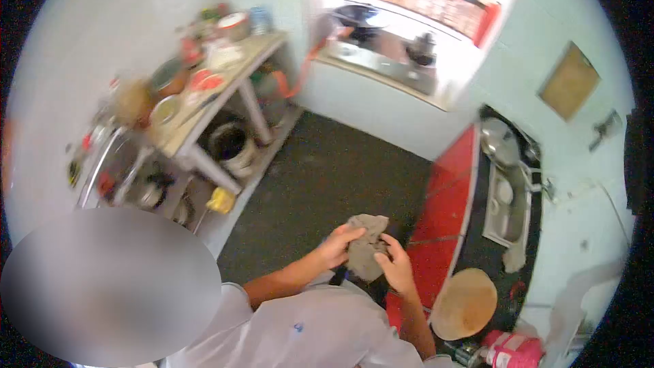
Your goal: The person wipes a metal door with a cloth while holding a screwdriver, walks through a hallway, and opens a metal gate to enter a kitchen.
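Note:
A crumpled grey-brown cloth (366, 259) is held up in front of my body, above the dark floor. My left hand (335, 245) grips its left edge, thumb over the fabric. On the cloth's right side, my right hand (395, 263) holds the other edge between thumb and fingers. The red cabinet front (446, 211) stands just to the right of my hands. A round tan board (465, 304) lies on the black counter (471, 249) near my right forearm.
The sink (507, 208) and a metal lid (499, 142) are on the right counter. A cluttered table (255, 54) stands at the left, with a yellow item (221, 200) below. A stove (381, 61) sits in the far alcove. A blurred oval covers the lower left.

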### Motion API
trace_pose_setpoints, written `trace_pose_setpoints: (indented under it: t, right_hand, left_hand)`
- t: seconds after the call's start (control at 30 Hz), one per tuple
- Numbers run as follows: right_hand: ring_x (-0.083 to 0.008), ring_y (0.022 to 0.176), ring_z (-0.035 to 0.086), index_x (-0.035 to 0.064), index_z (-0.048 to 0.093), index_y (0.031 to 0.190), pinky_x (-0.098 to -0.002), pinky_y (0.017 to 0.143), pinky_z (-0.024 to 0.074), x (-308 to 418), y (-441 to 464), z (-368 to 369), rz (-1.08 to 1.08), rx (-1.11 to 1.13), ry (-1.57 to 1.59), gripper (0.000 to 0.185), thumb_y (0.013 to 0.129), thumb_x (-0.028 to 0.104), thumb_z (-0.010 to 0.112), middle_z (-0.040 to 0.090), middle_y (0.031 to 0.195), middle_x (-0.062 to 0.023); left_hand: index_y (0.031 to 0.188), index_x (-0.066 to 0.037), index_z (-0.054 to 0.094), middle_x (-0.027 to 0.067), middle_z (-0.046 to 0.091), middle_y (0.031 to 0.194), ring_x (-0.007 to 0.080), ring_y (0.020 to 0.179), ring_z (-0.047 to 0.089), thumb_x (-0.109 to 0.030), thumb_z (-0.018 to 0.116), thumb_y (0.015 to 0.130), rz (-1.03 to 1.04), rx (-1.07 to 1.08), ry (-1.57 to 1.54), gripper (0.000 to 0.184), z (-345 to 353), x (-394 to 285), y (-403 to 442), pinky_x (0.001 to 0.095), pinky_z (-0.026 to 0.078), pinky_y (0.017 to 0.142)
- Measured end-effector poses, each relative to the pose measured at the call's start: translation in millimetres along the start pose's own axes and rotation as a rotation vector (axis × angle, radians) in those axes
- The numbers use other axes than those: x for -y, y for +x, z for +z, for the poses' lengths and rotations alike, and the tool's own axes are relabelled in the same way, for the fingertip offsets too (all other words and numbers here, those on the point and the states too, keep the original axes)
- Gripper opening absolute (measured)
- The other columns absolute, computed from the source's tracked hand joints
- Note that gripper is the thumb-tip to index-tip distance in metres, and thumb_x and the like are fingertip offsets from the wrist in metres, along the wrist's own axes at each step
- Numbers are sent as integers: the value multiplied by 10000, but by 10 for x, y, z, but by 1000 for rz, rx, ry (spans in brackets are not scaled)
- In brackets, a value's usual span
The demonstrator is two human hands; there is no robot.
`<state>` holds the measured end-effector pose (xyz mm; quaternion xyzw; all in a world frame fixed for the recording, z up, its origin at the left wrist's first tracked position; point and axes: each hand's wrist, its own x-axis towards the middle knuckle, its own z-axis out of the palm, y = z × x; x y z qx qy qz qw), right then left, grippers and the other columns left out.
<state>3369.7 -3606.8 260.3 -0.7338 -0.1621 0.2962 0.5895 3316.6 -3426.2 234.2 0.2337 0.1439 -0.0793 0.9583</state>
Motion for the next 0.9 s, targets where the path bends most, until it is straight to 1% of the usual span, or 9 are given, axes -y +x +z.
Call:
trace_pose_setpoints:
  t: [0.17,0.2,0.37,0.43,0.53,0.6,0.73,0.83,0.9]
  right_hand:
    - [-205,947,583,33,585,992,-299,855,435,-36,546,-824,-57,-374,-107,216,806,141,606,613,999,-104]
    - [-109,866,534,8,569,976,-247,781,430,-69,657,-947,-115,-467,-104,178,819,88,594,598,943,-43]
    - [-90,863,532,21,587,955,-244,765,430,-150,1025,-1649,-68,-736,-7,150,824,94,596,598,926,-20]
    - [-201,913,592,1,591,981,-313,832,447,-55,1015,-1927,109,-765,-16,229,843,183,579,629,947,-101]
    - [-193,894,591,16,605,985,-306,812,452,81,1034,-2553,199,-798,103,228,862,203,562,634,943,-94]
    - [-134,806,587,35,580,1073,-267,693,470,-30,1023,-3091,143,-939,232,285,887,248,543,637,915,-47]
    - [-107,658,559,44,528,1140,-234,544,448,-354,1036,-4512,-28,-1289,166,349,874,267,561,606,827,-45]
    - [-107,569,541,-26,397,1267,-235,438,421,-146,1190,-5386,213,-1476,-56,602,817,306,621,575,827,-63]
    - [-125,561,548,-36,348,1300,-247,448,430,-563,1223,-5950,212,-1548,-202,683,805,342,630,592,831,-93]
  left_hand:
    - [1271,-36,399,111,516,1205,226,1123,499,-94,619,821,-124,125,202,504,227,79,1180,385,395,972]
    - [1271,-36,399,111,516,1205,226,1123,499,-94,619,821,-195,182,222,504,298,67,1428,385,395,972]
    - [1265,-19,399,109,520,1199,226,1095,520,-123,653,791,-384,309,552,548,883,-6,2479,385,425,934]
    - [1264,-21,400,110,520,1202,228,1086,526,-146,646,801,-466,290,523,539,1079,120,2873,391,434,923]
    - [1261,-38,409,106,525,1199,238,1072,535,-186,625,823,-612,267,383,510,1300,440,3484,402,441,914]
    - [1259,-52,417,102,530,1193,246,1065,539,-204,611,835,-687,284,254,491,1493,672,3768,408,439,917]
    - [1229,-81,450,103,555,1159,284,1051,548,-250,583,849,-747,297,129,437,1983,1151,4255,450,434,923]
    - [1234,-100,445,120,547,1181,293,1085,532,-286,582,844,-821,361,189,454,2047,1547,4723,484,413,946]
    - [1237,-108,441,120,542,1192,303,1079,535,-312,619,820,-795,373,251,498,2158,1757,4927,486,413,949]
